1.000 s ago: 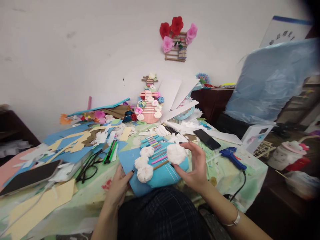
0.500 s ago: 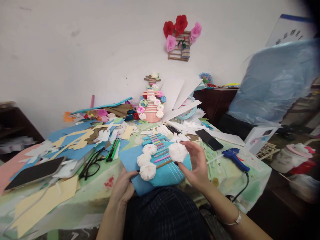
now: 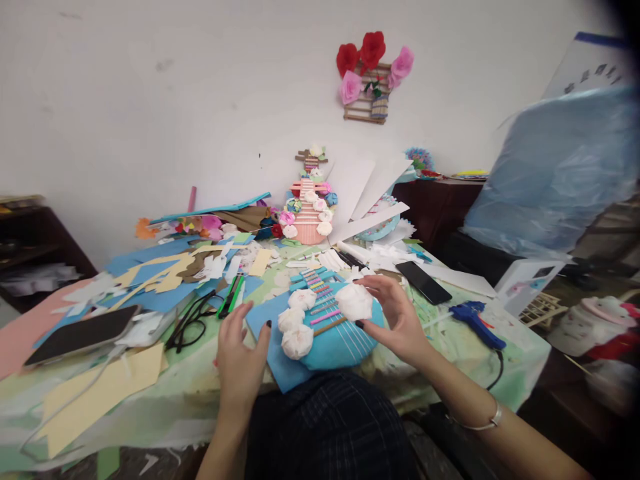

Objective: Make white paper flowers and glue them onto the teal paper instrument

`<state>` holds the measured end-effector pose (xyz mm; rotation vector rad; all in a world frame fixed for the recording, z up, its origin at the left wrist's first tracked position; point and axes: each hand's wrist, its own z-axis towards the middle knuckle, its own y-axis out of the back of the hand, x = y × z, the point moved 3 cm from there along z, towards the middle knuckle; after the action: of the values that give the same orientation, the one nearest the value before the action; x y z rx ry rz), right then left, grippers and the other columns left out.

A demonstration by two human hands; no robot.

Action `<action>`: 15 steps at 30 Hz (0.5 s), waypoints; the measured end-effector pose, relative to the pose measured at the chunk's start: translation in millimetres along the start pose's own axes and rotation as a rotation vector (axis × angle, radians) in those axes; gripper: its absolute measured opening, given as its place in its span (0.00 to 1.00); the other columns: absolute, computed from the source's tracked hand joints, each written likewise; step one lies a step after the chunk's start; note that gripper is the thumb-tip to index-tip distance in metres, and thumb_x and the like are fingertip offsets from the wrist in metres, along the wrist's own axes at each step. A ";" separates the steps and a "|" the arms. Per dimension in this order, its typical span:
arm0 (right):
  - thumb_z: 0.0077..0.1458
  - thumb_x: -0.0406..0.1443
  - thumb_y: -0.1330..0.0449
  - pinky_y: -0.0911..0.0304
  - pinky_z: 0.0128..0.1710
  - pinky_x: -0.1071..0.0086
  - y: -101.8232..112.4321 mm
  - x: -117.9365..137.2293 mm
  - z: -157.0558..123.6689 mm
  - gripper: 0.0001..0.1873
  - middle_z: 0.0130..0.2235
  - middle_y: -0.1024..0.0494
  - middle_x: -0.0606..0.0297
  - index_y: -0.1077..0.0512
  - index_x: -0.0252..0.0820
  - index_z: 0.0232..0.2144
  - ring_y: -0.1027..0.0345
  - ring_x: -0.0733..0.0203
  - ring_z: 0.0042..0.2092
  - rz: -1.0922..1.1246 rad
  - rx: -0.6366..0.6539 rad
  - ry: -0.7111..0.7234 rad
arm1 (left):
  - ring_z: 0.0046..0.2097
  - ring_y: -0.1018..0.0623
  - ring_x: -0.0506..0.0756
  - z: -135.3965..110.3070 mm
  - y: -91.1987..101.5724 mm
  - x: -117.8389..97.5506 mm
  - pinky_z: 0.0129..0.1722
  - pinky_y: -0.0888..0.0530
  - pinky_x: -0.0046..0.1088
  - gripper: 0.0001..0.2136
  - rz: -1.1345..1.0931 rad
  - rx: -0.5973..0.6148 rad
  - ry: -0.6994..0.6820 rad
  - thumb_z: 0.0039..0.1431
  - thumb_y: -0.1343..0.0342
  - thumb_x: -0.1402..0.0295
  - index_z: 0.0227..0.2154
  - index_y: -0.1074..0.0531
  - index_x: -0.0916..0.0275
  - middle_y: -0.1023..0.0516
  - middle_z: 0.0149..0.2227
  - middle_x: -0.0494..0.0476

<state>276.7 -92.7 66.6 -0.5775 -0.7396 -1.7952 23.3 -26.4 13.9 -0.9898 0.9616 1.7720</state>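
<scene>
From the head camera, the person's right hand (image 3: 396,321) has its fingertips closed around a fluffy white tissue-paper flower (image 3: 354,301), pinching it from both sides and holding it against the upper right part of a turquoise paper guitar-shaped craft (image 3: 333,347). That craft lies on a blue card sheet (image 3: 260,319) at the near edge of the table with the pale green cloth (image 3: 200,390), right in front of the person's lap.

Three more small white paper flowers (image 3: 297,341) sit in a row down the craft's left side, and thin coloured sticks (image 3: 324,316) run across it between them and the held flower.

The left hand (image 3: 241,357) is wide, fingers spread and holding nothing, with its thumb tip at the left edge of the blue card sheet.

A pair of black-framed glasses (image 3: 186,328) lies left of that hand, and beyond it a dark smartphone (image 3: 83,333) on paper scraps. To the right of the craft are a second black phone (image 3: 424,281) and a blue glue gun (image 3: 473,319). A pink guitar model with paper flowers (image 3: 309,213) stands by the wall.
</scene>
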 end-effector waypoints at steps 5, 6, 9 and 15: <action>0.45 0.30 0.35 0.39 0.55 0.57 -5.0 -2.3 -2.0 0.27 0.50 0.30 0.57 0.36 0.46 0.48 0.35 0.54 0.53 0.001 -0.014 -0.047 | 0.51 0.27 0.63 -3.4 1.9 -4.5 0.51 0.30 0.44 0.12 0.157 0.057 0.019 0.53 0.47 0.66 0.40 0.28 0.63 0.28 0.48 0.65; 0.45 0.31 0.35 0.39 0.55 0.57 -7.0 -6.3 -3.3 0.26 0.49 0.30 0.57 0.35 0.46 0.47 0.35 0.54 0.52 -0.007 -0.025 -0.070 | 0.51 0.27 0.64 -1.9 2.0 2.3 0.53 0.32 0.46 0.14 0.177 0.041 0.122 0.51 0.45 0.67 0.41 0.29 0.65 0.29 0.48 0.67; 0.46 0.34 0.35 0.35 0.50 0.59 -15.9 -22.8 -5.8 0.23 0.45 0.29 0.59 0.36 0.45 0.45 0.32 0.56 0.48 -0.034 -0.054 -0.159 | 0.49 0.25 0.67 4.6 1.5 23.7 0.54 0.35 0.48 0.21 0.126 0.026 0.343 0.45 0.38 0.68 0.43 0.33 0.66 0.27 0.47 0.71; 0.44 0.38 0.36 0.30 0.39 0.62 -41.0 -47.4 -2.1 0.17 0.39 0.26 0.61 0.33 0.42 0.38 0.29 0.58 0.40 -0.149 -0.009 -0.340 | 0.40 0.21 0.60 11.6 -1.9 47.1 0.45 0.28 0.40 0.29 -0.109 0.010 0.491 0.40 0.34 0.70 0.47 0.38 0.63 0.25 0.47 0.67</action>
<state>253.1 -53.5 23.8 -0.8662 -1.0286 -1.8591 7.7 -0.9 -24.4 -1.4816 1.1849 1.4573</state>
